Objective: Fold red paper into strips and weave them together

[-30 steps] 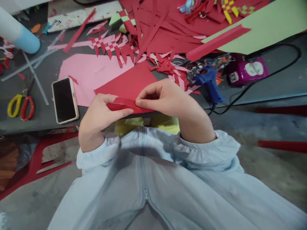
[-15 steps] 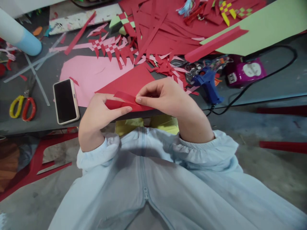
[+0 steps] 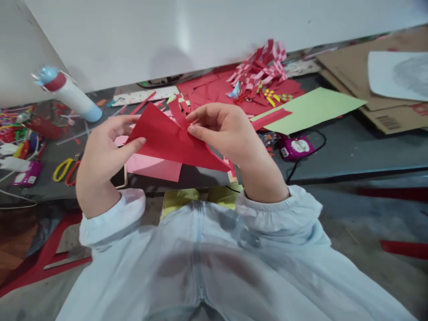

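Note:
A sheet of red paper (image 3: 163, 136) is held up above the front of the table, tilted, with a narrow strip (image 3: 177, 113) standing away from its upper edge. My left hand (image 3: 109, 147) pinches the sheet's left corner between thumb and fingers. Thumb and forefinger of my right hand (image 3: 222, 129) are closed on the strip where it meets the sheet. Beneath lies pink paper (image 3: 155, 167). Partly behind my left wrist is a phone (image 3: 120, 178), and scissors (image 3: 67, 170) with yellow and red handles lie further left.
A white and blue bottle (image 3: 75, 98) stands at the back left. Behind my hands are red paper scraps (image 3: 214, 89) and woven paper pieces (image 3: 264, 67). To the right lie a green sheet (image 3: 310, 109), a purple box (image 3: 296, 148) with a black cord, and cardboard (image 3: 354, 76).
The red paper has been lifted off the pink paper and tilted up. My left hand has moved left to the sheet's corner; the right still pinches the strip. The view has tipped upward.

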Available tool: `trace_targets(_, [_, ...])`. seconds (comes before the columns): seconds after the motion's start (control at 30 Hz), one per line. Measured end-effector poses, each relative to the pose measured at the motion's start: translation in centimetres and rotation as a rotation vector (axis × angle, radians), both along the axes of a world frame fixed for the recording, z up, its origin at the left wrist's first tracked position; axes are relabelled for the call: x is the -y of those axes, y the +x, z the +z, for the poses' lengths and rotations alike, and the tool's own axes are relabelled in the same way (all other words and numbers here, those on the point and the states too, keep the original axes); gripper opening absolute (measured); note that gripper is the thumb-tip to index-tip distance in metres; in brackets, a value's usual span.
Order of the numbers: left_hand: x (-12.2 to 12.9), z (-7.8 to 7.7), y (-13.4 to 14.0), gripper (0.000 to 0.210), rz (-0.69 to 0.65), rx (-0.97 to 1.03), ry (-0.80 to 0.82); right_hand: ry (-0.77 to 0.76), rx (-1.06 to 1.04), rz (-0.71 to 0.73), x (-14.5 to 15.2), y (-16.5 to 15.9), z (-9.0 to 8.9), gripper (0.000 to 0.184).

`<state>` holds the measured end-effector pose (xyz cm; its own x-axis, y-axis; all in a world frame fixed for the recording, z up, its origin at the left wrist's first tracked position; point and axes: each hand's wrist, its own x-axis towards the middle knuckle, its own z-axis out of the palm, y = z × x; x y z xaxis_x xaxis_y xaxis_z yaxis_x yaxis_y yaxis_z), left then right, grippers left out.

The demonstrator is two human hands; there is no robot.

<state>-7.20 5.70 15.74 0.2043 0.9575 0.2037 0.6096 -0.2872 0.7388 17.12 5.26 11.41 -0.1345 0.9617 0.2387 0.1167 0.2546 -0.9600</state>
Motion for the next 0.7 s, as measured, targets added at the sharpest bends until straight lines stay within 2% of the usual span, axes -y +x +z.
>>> trace_targets(0.1, [-0.2, 2.7, 0.3, 0.055, 0.029, -0.07, 0.028, -0.019, -0.055, 0.025, 0.0, 0.2, 1.1, 0.02])
trace_targets(0.2, [-0.6, 5.1, 0.8, 0.053, 0.016, -0.214, 0.003, -0.041, -0.084, 0.087, 0.0, 0.4, 0.9, 0.02])
trace_targets(0.27, [-1.2, 5.9, 1.2, 0.052, -0.028, -0.244, -0.075, -0.082, -0.124, 0.113, 0.0, 0.4, 0.1, 0.022])
trace_targets(0.33, [-2.2, 5.9, 1.5, 0.051, -0.08, -0.274, -0.201, -0.161, -0.193, 0.113, 0.0, 0.2, -1.1, 0.024])
trace_targets(0.4, [-3.4, 5.0, 1.8, 0.053, -0.125, -0.334, -0.209, -0.259, -0.26, 0.1, 0.0, 0.0, -2.5, 0.022])
trace_targets(0.5, [-5.1, 2.4, 2.5, 0.048, -0.138, -0.468, -0.149, -0.381, -0.282, 0.038, -0.3, -0.5, -4.9, 0.015])
trace_targets(0.6, [-5.6, -0.5, 3.3, 0.044, -0.131, -0.619, -0.107, -0.439, -0.164, -0.044, -0.7, -0.8, -7.5, 0.015])
trace_targets(0.7, [-4.4, -3.3, 4.2, 0.044, -0.1, -0.794, 0.033, -0.355, 0.077, -0.149, -0.9, -0.8, -9.7, 0.019])
